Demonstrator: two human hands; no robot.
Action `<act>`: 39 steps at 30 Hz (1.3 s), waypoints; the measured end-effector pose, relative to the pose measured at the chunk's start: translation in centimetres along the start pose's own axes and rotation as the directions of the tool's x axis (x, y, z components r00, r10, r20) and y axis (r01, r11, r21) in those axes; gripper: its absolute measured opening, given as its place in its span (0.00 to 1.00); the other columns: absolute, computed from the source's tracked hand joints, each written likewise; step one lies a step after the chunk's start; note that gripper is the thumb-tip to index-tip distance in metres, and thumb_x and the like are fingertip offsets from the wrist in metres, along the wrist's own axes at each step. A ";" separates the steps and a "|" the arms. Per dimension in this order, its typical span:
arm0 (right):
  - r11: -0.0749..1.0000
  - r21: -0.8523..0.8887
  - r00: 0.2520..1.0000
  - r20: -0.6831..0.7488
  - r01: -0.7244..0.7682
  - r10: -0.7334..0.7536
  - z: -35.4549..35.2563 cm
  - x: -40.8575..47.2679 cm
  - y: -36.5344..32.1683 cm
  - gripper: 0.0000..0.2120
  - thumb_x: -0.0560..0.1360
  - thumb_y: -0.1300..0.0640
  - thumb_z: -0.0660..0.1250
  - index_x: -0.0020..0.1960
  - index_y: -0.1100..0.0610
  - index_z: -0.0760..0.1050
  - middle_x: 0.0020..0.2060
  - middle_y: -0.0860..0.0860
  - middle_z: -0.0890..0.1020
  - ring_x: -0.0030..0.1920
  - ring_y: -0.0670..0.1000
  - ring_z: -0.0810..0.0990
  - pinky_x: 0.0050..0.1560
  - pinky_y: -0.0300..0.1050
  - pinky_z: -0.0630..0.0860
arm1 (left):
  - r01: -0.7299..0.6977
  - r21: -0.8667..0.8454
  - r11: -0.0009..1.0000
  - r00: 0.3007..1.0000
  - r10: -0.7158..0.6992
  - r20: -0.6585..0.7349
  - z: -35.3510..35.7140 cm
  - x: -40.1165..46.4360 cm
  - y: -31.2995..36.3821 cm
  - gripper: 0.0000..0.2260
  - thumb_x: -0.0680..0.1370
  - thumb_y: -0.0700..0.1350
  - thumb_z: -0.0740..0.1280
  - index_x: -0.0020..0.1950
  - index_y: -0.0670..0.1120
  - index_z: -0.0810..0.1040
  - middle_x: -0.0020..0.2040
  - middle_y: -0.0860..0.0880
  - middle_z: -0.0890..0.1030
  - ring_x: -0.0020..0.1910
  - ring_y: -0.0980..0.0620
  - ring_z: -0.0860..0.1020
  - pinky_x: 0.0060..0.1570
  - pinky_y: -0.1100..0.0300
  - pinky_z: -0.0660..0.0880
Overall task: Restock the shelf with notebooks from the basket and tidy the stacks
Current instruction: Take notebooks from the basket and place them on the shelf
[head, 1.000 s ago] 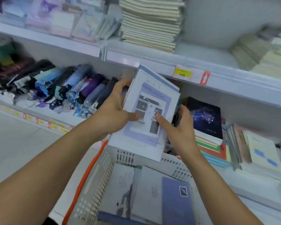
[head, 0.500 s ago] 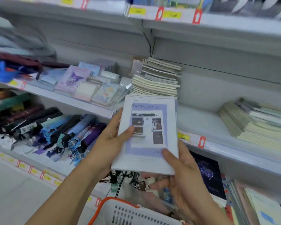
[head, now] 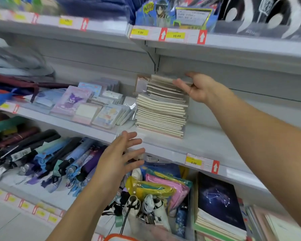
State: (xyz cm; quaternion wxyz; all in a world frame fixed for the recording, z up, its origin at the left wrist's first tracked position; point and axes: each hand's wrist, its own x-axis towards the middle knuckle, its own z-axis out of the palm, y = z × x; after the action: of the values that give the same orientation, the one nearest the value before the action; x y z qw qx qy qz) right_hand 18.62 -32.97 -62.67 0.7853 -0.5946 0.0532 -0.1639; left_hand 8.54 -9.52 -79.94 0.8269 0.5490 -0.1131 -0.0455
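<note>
Cream notebook stack [head: 161,108] at frame centre: right hand [head: 197,87] pinching top notebooks [head: 170,80], seating them squarely. Left hand [head: 119,157] open below, empty, fingers spread.

Bright, even store light — edges motion-blurred, wide-angle curved; centre sharper.

We have one head-worn view, close to the shelf [head: 163,150]. It faces forward, slightly downward. No second view overlaps it.
</note>
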 end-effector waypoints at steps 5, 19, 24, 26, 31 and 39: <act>0.833 -0.425 0.887 -0.129 0.355 -0.444 -3.1 -7.9 6.4 0.03 0.78 0.66 0.65 0.50 0.64 0.77 0.43 0.55 0.81 0.44 0.58 0.86 0.37 0.45 0.83 | 0.100 0.140 0.985 0.994 -0.104 0.019 0.9 -0.5 -1.2 0.14 0.82 0.50 0.60 0.61 0.45 0.78 0.57 0.46 0.82 0.54 0.47 0.82 0.53 0.50 0.80; 0.030 -0.994 0.845 -0.072 -0.104 0.530 -28.4 -34.6 47.5 0.34 0.75 0.40 0.68 0.77 0.46 0.61 0.79 0.55 0.57 0.75 0.61 0.64 0.71 0.56 0.67 | -0.052 0.857 0.513 0.668 -0.620 0.411 4.4 -4.8 -10.6 0.11 0.80 0.54 0.63 0.55 0.48 0.78 0.52 0.50 0.83 0.49 0.51 0.83 0.50 0.55 0.80; -0.089 -0.957 0.827 -0.285 -0.277 0.485 -25.4 -32.3 46.5 0.44 0.74 0.54 0.67 0.81 0.56 0.45 0.61 0.61 0.77 0.52 0.60 0.81 0.43 0.52 0.81 | -0.120 0.910 0.396 0.593 -0.707 0.386 4.9 -5.4 -12.5 0.14 0.79 0.55 0.63 0.57 0.48 0.78 0.51 0.50 0.83 0.50 0.53 0.82 0.53 0.52 0.80; -0.173 -0.943 0.802 -0.333 -0.284 0.497 -24.7 -30.8 44.0 0.34 0.76 0.59 0.65 0.78 0.64 0.55 0.56 0.60 0.80 0.48 0.58 0.82 0.40 0.50 0.79 | -0.189 0.938 0.291 0.581 -0.737 0.346 4.7 -5.2 -12.7 0.17 0.78 0.58 0.62 0.58 0.48 0.78 0.54 0.50 0.82 0.50 0.54 0.82 0.53 0.51 0.80; 0.320 -0.797 0.797 -0.303 -0.513 0.522 -19.4 -26.3 34.0 0.03 0.72 0.68 0.64 0.43 0.67 0.76 0.34 0.60 0.81 0.29 0.54 0.83 0.27 0.47 0.80 | -0.025 0.997 0.069 0.520 -0.851 0.072 3.6 -4.9 -12.7 0.37 0.70 0.69 0.63 0.72 0.47 0.69 0.68 0.49 0.73 0.56 0.46 0.79 0.55 0.50 0.79; 0.922 -0.387 0.996 0.078 -0.020 0.054 -9.0 -25.6 23.7 0.12 0.77 0.66 0.67 0.61 0.60 0.78 0.40 0.60 0.86 0.38 0.55 0.86 0.42 0.51 0.84 | 0.117 0.798 0.592 0.656 -0.649 0.385 2.2 -4.5 -10.1 0.28 0.65 0.42 0.77 0.62 0.45 0.71 0.56 0.49 0.80 0.54 0.51 0.79 0.52 0.53 0.76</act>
State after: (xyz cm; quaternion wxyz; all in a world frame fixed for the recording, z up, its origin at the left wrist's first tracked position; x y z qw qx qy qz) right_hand -3.39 -27.34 -90.63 0.6574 -0.7430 0.0615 -0.1093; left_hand 4.11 -14.56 -89.04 0.4189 0.7831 -0.2670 -0.3742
